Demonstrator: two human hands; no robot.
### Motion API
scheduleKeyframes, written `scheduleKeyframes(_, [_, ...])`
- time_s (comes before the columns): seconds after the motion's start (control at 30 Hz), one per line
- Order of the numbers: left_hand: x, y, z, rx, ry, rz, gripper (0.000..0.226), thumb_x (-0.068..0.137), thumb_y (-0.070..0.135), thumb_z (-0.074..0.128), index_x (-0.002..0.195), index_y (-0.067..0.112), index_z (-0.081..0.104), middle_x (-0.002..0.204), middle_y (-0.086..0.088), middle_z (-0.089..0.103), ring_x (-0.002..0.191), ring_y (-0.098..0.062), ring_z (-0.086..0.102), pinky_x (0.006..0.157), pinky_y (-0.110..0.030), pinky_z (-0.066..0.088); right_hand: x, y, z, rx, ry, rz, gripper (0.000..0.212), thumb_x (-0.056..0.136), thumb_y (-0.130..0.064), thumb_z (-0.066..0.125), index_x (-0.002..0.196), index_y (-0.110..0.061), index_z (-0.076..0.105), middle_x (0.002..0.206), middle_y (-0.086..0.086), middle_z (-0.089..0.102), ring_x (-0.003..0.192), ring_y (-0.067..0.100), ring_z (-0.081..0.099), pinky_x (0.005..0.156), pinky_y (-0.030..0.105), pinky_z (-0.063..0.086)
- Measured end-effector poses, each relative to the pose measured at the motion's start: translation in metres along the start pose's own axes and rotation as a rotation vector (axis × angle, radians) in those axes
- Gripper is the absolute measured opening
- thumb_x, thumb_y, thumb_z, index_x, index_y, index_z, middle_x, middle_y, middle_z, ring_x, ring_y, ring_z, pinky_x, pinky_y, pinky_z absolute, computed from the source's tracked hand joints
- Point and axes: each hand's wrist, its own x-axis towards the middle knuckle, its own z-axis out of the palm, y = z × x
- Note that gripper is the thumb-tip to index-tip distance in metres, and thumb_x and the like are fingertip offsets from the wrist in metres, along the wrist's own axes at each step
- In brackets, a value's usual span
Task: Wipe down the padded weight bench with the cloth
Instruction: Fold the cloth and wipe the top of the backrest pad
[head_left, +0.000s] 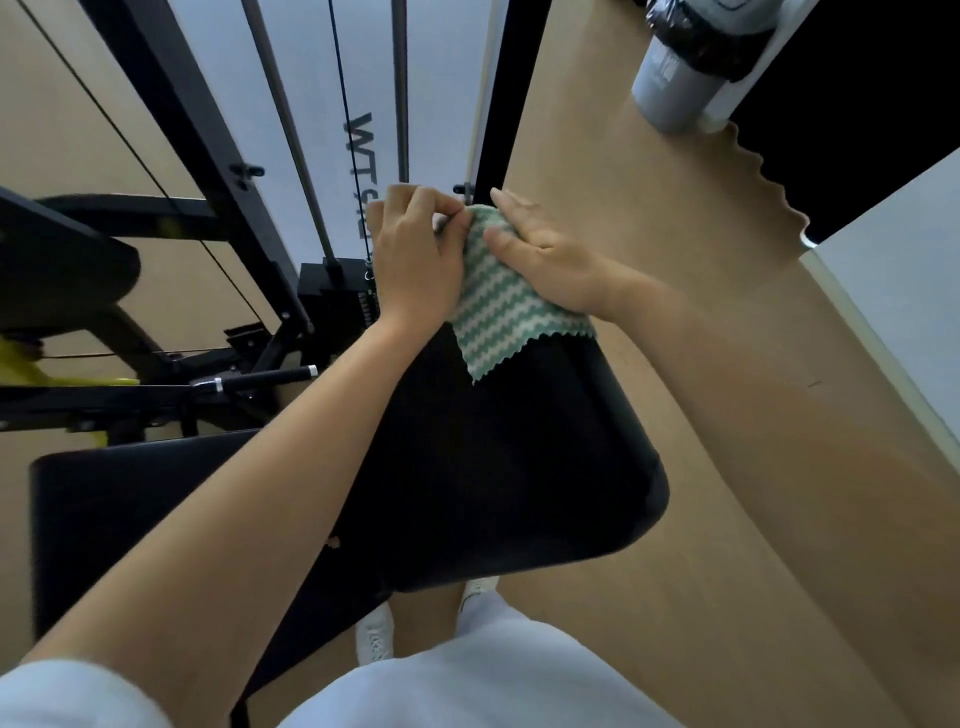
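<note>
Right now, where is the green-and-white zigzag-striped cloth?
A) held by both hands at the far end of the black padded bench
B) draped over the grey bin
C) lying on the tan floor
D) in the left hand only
A: the left hand pinches the green-and-white zigzag-striped cloth's top edge while the right hand lies flat on it, over the black padded bench.

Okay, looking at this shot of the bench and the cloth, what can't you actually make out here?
- Far end of the black padded bench, head view: covered by the green-and-white wavy-striped cloth, left hand and right hand.
- Lettering on the white panel: partly behind the left hand.
- Grey cylindrical container: cut off by the top edge.
</note>
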Motion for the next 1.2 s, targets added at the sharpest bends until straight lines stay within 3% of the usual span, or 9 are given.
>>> scheduleKeyframes(0.1, [0.006,-0.006,-0.006,0.065,-0.056,-0.077,0.015,0.097,0.029,0.063,0.106,0.021,0.071,0.123,0.002,0.062,0.123,-0.025,0.046,0.1,-0.033,0.044,0.005,-0.003,-0.006,-0.031,0.018,-0.033,0.069,0.107,-0.043,0.04,0.162,-0.013,0.011,0.171,0.004,0.009,0.158,0.017,0.005,0.128,0.037,0.007])
scheduleKeyframes(0.27, [-0.001,0.005,-0.021,-0.245,-0.324,0.07,0.04,0.105,0.021,0.047,0.144,0.019,0.057,0.152,0.009,0.051,0.144,-0.013,0.041,0.121,-0.038,0.034,-0.036,0.013,-0.002,-0.159,0.029,-0.128,0.084,0.098,-0.046,0.049,0.162,-0.008,0.01,0.17,0.006,0.014,0.156,0.018,0.014,0.128,0.037,0.015])
scheduleKeyframes(0.43, [0.003,-0.006,0.004,-0.24,-0.515,0.144,0.049,0.11,0.041,0.029,0.152,0.02,0.046,0.143,-0.002,0.058,0.133,-0.018,0.055,0.112,-0.05,0.044,-0.01,0.005,-0.004,-0.138,-0.095,-0.058,0.077,0.1,-0.04,0.045,0.161,-0.011,0.008,0.169,0.005,0.012,0.156,0.019,0.008,0.128,0.041,0.012])
scheduleKeyframes(0.6, [0.011,-0.03,0.004,-0.259,-0.553,-0.02,0.045,0.112,0.041,0.024,0.131,0.022,0.06,0.111,0.005,0.072,0.106,-0.011,0.069,0.096,-0.039,0.055,0.022,-0.015,-0.022,-0.148,-0.193,0.001,0.038,0.1,-0.036,0.049,0.132,-0.015,0.052,0.128,0.004,0.056,0.117,0.021,0.054,0.101,0.039,0.044])
scheduleKeyframes(0.73, [0.008,-0.048,0.002,-0.224,-0.584,-0.217,0.057,0.114,0.032,0.021,0.064,0.021,0.046,0.053,0.021,0.052,0.052,0.004,0.048,0.065,-0.017,0.04,0.046,-0.034,-0.028,-0.212,-0.299,0.119,0.053,0.088,-0.051,0.051,0.115,-0.008,0.069,0.103,0.015,0.07,0.089,0.037,0.062,0.087,0.045,0.052])
scheduleKeyframes(0.8, [0.004,-0.057,-0.001,-0.198,-0.594,-0.239,0.059,0.114,0.031,0.02,0.06,0.023,0.044,0.046,0.023,0.048,0.048,0.006,0.045,0.062,-0.012,0.036,0.055,-0.04,-0.029,-0.287,-0.349,0.132,0.055,0.085,-0.059,0.051,0.112,-0.016,0.073,0.116,0.016,0.072,0.1,0.039,0.066,0.098,0.052,0.053])
scheduleKeyframes(0.87, [-0.002,-0.06,-0.005,-0.223,-0.632,-0.255,0.055,0.113,0.038,0.021,0.093,0.02,0.069,0.071,0.027,0.063,0.073,0.014,0.057,0.083,-0.016,0.044,0.051,-0.044,-0.03,-0.382,-0.372,0.107,0.047,0.094,-0.057,0.051,0.124,-0.025,0.067,0.125,0.004,0.068,0.113,0.024,0.063,0.104,0.046,0.049])
scheduleKeyframes(0.97, [-0.015,-0.054,-0.01,-0.284,-0.633,-0.123,0.049,0.111,0.043,0.026,0.151,0.02,0.045,0.134,0.008,0.063,0.128,-0.005,0.056,0.114,-0.034,0.042,0.032,-0.038,-0.029,-0.46,-0.319,0.014,0.055,0.1,-0.05,0.052,0.15,-0.029,0.041,0.145,-0.001,0.051,0.132,0.022,0.049,0.113,0.04,0.039])
scheduleKeyframes(1.2, [-0.079,-0.022,-0.011,-0.033,-0.532,0.226,0.066,0.11,0.04,0.02,0.162,0.011,-0.007,0.172,-0.014,-0.014,0.159,-0.029,-0.016,0.129,-0.054,-0.003,-0.05,-0.023,0.002,-0.676,-0.184,-0.054,0.076,0.107,-0.038,0.038,0.161,-0.023,-0.013,0.165,0.003,-0.032,0.153,0.02,-0.028,0.127,0.039,-0.008])
